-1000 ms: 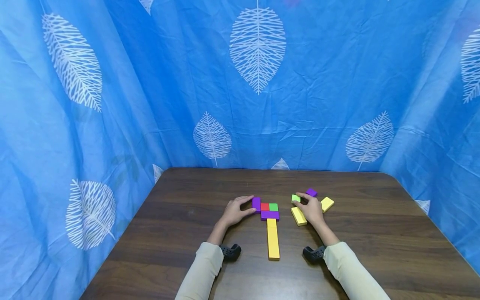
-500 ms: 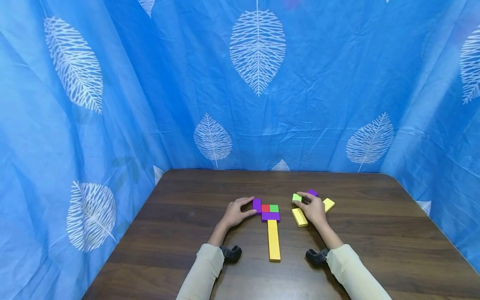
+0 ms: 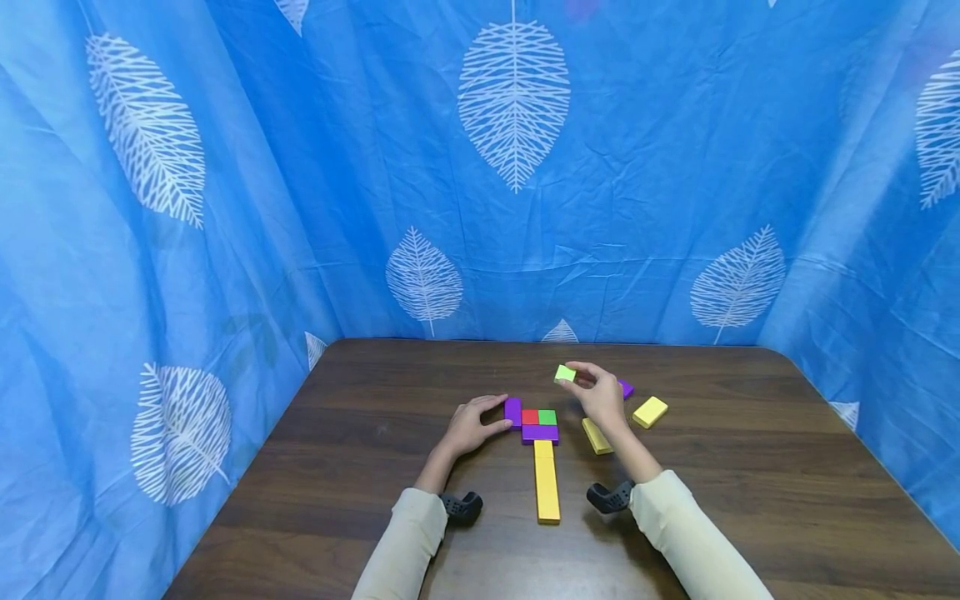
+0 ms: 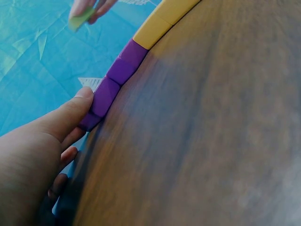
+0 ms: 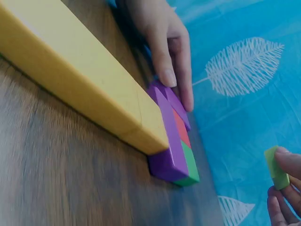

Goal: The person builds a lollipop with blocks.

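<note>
My left hand [image 3: 467,429] holds an upright-lying purple block [image 3: 513,412] by its two ends, thumb at the near end. This block sits at the left of a red block [image 3: 530,417] and a green block [image 3: 548,417]. A second purple block [image 3: 540,433] lies crosswise against their near side. From it a strip of yellow blocks [image 3: 547,483] runs toward me. Beyond and right of this group, my right hand [image 3: 602,403] pinches a light green block [image 3: 566,373] between thumb and fingers. In the right wrist view the light green block [image 5: 277,168] appears off the table.
Right of the group lie a yellow block [image 3: 596,436], partly behind my right hand, and another yellow block [image 3: 650,412]. A purple block [image 3: 627,388] shows beside the right fingers. The wooden table [image 3: 360,392] ends at a blue leaf-patterned curtain [image 3: 600,208].
Over the last half second my right hand has carried the light green block up and left, away from the loose blocks. The left hand has stayed on its purple block.
</note>
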`<state>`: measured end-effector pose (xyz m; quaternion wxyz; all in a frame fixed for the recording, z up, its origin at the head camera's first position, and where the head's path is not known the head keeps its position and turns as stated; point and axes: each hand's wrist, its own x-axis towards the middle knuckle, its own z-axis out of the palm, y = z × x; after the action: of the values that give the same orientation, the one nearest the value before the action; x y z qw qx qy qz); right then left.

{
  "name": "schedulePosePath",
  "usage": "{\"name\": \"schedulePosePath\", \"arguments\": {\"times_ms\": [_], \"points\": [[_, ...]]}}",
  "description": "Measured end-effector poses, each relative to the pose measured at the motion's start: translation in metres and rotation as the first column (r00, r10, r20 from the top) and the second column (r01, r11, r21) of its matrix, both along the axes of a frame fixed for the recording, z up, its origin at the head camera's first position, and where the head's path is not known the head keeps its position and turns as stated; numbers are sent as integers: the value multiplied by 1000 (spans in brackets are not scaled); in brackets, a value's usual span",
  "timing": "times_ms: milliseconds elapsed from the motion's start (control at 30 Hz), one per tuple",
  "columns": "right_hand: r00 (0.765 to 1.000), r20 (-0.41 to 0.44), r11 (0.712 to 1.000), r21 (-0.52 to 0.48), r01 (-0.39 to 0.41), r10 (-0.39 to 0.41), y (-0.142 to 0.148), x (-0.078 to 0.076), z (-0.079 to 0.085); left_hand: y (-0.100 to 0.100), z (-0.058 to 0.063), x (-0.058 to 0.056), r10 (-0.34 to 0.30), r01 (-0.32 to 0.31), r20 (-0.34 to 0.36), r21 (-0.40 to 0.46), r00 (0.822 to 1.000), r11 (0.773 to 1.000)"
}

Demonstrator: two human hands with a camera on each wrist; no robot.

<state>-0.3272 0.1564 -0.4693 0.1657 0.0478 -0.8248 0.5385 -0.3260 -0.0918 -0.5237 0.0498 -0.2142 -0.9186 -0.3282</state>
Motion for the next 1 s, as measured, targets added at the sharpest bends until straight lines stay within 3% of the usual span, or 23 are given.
{"name": "schedulePosePath", "arguments": {"times_ms": [167, 500, 1000], "points": [[999, -29, 999, 28, -19, 19, -14, -5, -8, 0, 0, 0, 2, -2, -1, -2, 1000, 1000], [998, 22, 994, 92, -59, 57, -30, -7, -34, 0, 0, 1, -9, 9, -3, 8, 1000, 1000], [989, 109, 967, 225, -121, 98, -39, -7, -39, 0, 1, 2, -8, 8, 1, 16, 1000, 1000]]}}
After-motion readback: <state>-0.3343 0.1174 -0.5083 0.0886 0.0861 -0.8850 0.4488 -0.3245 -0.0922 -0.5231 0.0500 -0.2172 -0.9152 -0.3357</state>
